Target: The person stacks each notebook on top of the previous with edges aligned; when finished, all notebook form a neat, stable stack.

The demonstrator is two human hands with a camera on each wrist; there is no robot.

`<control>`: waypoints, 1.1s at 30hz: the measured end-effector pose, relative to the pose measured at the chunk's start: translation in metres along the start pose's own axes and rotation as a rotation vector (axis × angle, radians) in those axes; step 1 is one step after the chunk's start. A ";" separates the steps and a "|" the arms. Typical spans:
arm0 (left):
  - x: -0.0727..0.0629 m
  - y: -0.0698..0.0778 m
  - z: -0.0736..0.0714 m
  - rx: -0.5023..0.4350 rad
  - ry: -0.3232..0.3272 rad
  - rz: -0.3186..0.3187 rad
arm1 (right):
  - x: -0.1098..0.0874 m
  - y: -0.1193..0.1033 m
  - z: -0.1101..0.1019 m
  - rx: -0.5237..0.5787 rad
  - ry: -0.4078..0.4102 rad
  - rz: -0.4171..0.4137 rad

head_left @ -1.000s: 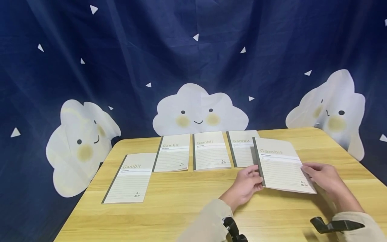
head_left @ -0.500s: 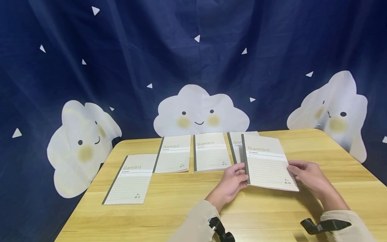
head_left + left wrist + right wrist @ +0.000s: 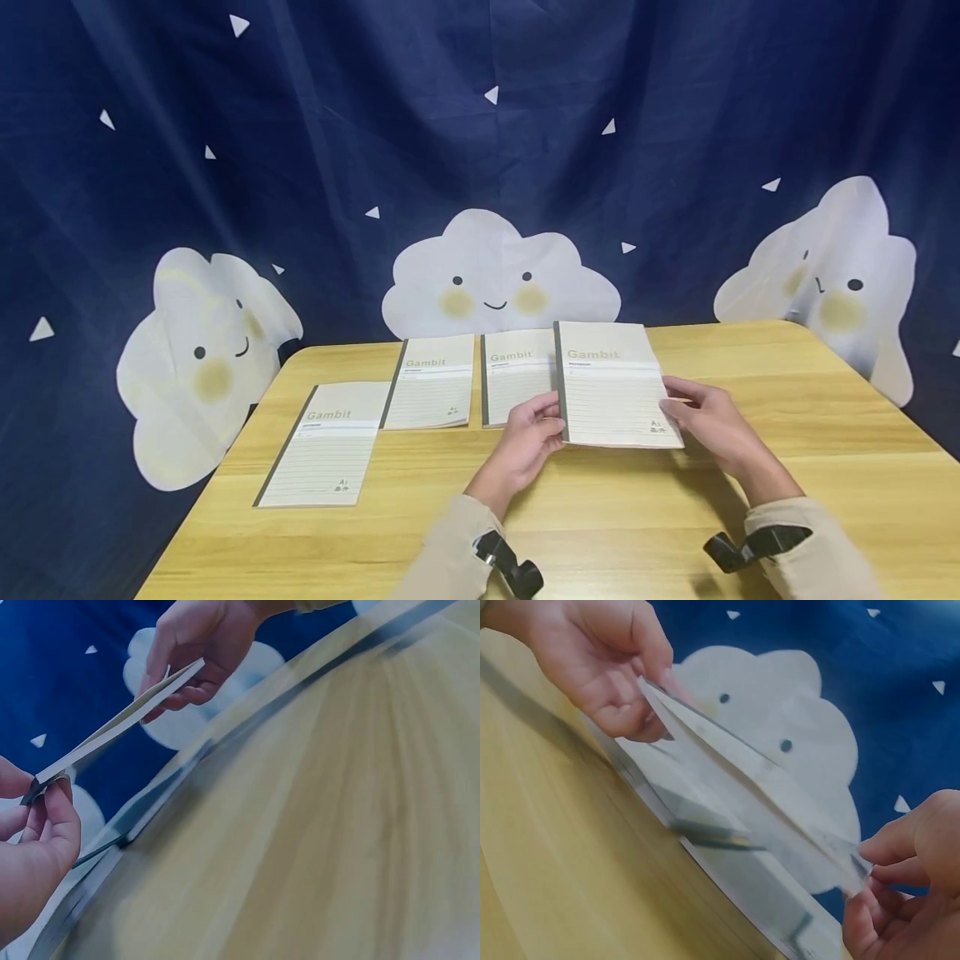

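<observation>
A cream "Gambit" notebook (image 3: 615,392) with a dark spine is raised over the table, tilted toward the head camera. My left hand (image 3: 521,442) pinches its spine edge near the lower corner, thumb in front. On the opposite edge, my right hand (image 3: 712,425) grips it with the thumb on the cover. Seen from the left wrist, the notebook (image 3: 112,724) is nearly edge-on and its pages are closed together. Behind it, a matching notebook (image 3: 513,387) is partly covered on its right side. The notebook farthest right in the row is hidden by the held one.
Two more matching notebooks lie on the wooden table (image 3: 360,542): one in the back row (image 3: 431,383), another nearer the left edge (image 3: 322,446), their corners meeting. A dark blue curtain (image 3: 337,108) with cloud faces hangs behind the table's back edge.
Both hands have carried the notebook leftward and a little up, from the right side to over the back row's right end. It now covers the row's rightmost notebook.
</observation>
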State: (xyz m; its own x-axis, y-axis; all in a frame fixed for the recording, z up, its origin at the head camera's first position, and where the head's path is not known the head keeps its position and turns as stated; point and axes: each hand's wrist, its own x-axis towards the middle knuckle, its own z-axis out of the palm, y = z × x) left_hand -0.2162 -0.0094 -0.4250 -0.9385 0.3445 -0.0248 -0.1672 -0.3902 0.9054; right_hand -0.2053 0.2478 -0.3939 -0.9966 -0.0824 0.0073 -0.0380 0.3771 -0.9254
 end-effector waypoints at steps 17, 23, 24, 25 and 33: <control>-0.007 0.032 -0.046 0.066 0.058 0.072 | 0.027 -0.019 0.056 0.265 0.045 -0.036; -0.006 0.036 -0.057 0.115 0.164 0.107 | 0.035 -0.019 0.071 0.264 0.070 -0.006; -0.006 0.037 -0.058 0.126 0.180 0.112 | 0.036 -0.020 0.073 0.263 0.075 0.000; -0.006 0.037 -0.060 0.136 0.199 0.114 | 0.037 -0.020 0.076 0.267 0.079 0.006; -0.005 0.040 -0.069 0.226 0.272 0.147 | 0.047 -0.025 0.093 0.284 0.210 0.045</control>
State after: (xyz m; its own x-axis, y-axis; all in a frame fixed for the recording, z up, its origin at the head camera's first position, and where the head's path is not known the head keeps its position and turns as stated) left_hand -0.2392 -0.0858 -0.4181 -0.9984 0.0482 0.0282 0.0175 -0.2101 0.9775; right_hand -0.2446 0.1486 -0.4060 -0.9913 0.1311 0.0145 -0.0012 0.1016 -0.9948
